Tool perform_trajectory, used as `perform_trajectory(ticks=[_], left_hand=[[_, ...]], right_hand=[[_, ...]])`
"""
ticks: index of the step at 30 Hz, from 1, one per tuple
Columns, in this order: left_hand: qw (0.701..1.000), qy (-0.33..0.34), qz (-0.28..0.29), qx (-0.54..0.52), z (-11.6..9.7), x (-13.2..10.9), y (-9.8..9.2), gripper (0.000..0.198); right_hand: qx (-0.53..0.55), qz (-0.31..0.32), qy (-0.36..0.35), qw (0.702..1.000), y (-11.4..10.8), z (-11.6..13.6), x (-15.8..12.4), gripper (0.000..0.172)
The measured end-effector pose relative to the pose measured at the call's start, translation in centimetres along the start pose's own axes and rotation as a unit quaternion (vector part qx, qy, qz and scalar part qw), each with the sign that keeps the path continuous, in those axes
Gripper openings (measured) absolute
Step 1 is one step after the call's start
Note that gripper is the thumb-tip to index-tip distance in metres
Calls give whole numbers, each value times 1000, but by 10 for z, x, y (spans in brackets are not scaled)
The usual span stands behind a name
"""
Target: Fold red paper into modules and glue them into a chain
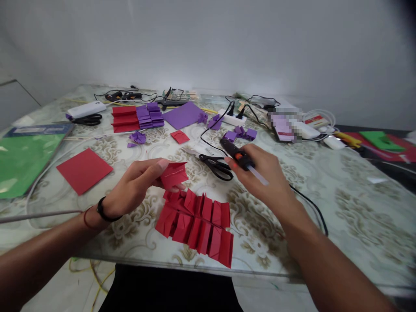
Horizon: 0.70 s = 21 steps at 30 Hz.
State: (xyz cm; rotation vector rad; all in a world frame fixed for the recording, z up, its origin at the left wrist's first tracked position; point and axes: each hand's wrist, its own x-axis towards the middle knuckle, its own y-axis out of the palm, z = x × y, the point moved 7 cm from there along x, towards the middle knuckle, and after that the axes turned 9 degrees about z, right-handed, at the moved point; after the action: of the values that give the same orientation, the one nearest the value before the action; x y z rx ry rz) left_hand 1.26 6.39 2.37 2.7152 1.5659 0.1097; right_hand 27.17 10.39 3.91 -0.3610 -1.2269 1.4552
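Observation:
My left hand (146, 175) pinches a small folded piece of red paper (174, 174), with a thin shiny line across its face. Just below it, a block of pleated red paper (195, 223) lies on the patterned table, made of several folded pieces in two rows. My right hand (260, 167) is wrapped round a black glue gun (236, 154) with an orange part. A clear glue stick (259, 175) sticks out of the gun's back end, and its nozzle points up and left. Black-handled scissors (217, 167) lie beside the gun, between my hands.
A flat red sheet (84, 170) and green paper (29, 162) lie left. Behind are red-and-purple pleated paper (138, 117), a purple sheet (184, 115), a small red piece (180, 137) and a power strip (232, 117). The gun's black cord (312, 203) trails right.

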Motion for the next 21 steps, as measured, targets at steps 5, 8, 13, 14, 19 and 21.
perform_trajectory(ticks=[5,8,13,14,19,21], left_hand=[[997,-14,16,-79,5,1,2,48],[999,-16,-1,-34,1,0,0,36],[998,-13,-3,54,-6,0,3,23],[998,-14,2,59,-6,1,5,22],[997,-22,24,63,1,2,11,20],[996,-22,38,80,2,3,14,20]], right_hand=[[-85,137,136,978,26,-70,11,23],[-84,169,133,973,31,-84,14,30],[-11,85,37,996,9,-50,14,32],[32,66,15,997,5,-35,12,27],[230,92,-114,962,17,49,-4,17],[263,112,-148,947,24,71,-11,16]])
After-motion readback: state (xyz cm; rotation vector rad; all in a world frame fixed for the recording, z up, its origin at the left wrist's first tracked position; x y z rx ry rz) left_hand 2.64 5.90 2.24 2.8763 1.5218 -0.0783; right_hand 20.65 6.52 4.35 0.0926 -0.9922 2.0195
